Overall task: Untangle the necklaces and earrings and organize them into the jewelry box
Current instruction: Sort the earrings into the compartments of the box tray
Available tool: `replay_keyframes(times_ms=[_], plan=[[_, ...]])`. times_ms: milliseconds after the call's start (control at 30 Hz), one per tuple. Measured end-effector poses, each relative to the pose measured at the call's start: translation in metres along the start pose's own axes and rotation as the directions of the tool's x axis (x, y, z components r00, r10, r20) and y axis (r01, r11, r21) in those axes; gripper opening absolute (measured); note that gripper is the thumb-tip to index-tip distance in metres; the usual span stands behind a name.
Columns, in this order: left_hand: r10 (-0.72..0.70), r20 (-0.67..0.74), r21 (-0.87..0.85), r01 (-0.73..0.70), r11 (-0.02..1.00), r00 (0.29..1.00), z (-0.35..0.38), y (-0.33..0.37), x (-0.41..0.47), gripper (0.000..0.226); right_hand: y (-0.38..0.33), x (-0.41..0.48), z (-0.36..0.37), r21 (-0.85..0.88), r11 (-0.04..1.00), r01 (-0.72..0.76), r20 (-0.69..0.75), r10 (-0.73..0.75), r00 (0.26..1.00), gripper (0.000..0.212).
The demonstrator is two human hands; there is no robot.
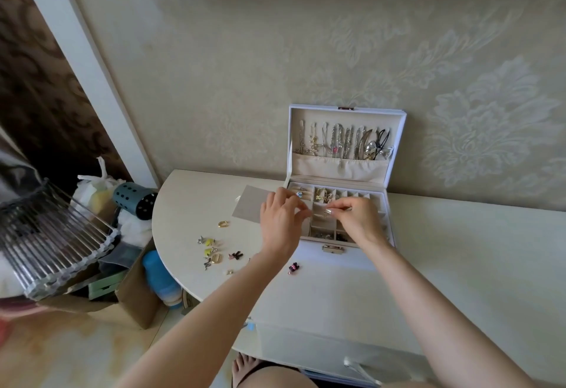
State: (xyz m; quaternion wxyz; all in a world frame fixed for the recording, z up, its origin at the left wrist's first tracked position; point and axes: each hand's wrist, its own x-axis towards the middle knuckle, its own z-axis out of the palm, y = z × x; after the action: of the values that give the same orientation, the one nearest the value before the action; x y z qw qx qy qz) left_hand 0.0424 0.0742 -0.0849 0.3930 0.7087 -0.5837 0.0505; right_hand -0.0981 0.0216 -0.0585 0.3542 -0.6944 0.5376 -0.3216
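The open jewelry box [337,260] stands on the white table [459,249]. Necklaces [340,142] hang in its upright lid [398,142] above a fabric pocket [337,167], and gold pieces [323,196] lie in a rear tray compartment. Over the tray, the right hand [358,219] pinches a small silvery piece [328,211]. The left hand [281,219] has its fingertips pinched together, on what I cannot tell. Loose earrings [211,249] lie on the table to the left of the box

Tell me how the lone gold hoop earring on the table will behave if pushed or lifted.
The gold hoop earring looks like rigid metal, so should keep its shape. It seems to lie flat on the glossy table, so a push would probably slide it, not roll it. Small, it likely needs a fingertip pinch.
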Motion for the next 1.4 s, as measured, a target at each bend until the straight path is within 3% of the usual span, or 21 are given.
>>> replay_keyframes(times_ms=[300, 567, 833, 1067, 1167, 1400], plan=[[0.017, 0.079, 0.012, -0.018, 1.000, 0.997, 0.011, 0.006, 0.014, 0.019, 0.001, 0.004, -0.001, -0.182, 0.983, 0.024, -0.013, -0.027, 1.000, 0.017], [-0.001, -0.131, 0.011, 0.002, 1.000, 0.991, -0.017, -0.018, -0.029, 0.013, -0.022, -0.014, 0.022, -0.080, 0.980, 0.182, 0.129, -0.171, 0.977, 0.013], [-0.245, -0.171, 0.074, 0.261, 0.963, 0.954, -0.043, -0.059, -0.084, 0.023, -0.037, -0.046, 0.070, -0.206, 0.914, 0.350, 0.379, -0.255, 0.890, 0.016], [-0.525, -0.252, 0.118, 0.565, 0.817, 0.813, -0.063, -0.099, -0.104, 0.022, -0.044, -0.050, 0.111, -0.272, 0.810, 0.519, 0.626, -0.261, 0.735, 0.028], [-0.571, -0.213, 0.138, 0.603, 0.786, 0.793, -0.068, -0.110, -0.102, 0.023, -0.048, -0.049, 0.124, -0.272, 0.763, 0.586, 0.652, -0.302, 0.695, 0.028], [-0.590, -0.121, 0.232, 0.601, 0.765, 0.798, -0.070, -0.119, -0.091, 0.019, -0.049, -0.041, 0.141, -0.276, 0.733, 0.622, 0.657, -0.329, 0.679, 0.027]])
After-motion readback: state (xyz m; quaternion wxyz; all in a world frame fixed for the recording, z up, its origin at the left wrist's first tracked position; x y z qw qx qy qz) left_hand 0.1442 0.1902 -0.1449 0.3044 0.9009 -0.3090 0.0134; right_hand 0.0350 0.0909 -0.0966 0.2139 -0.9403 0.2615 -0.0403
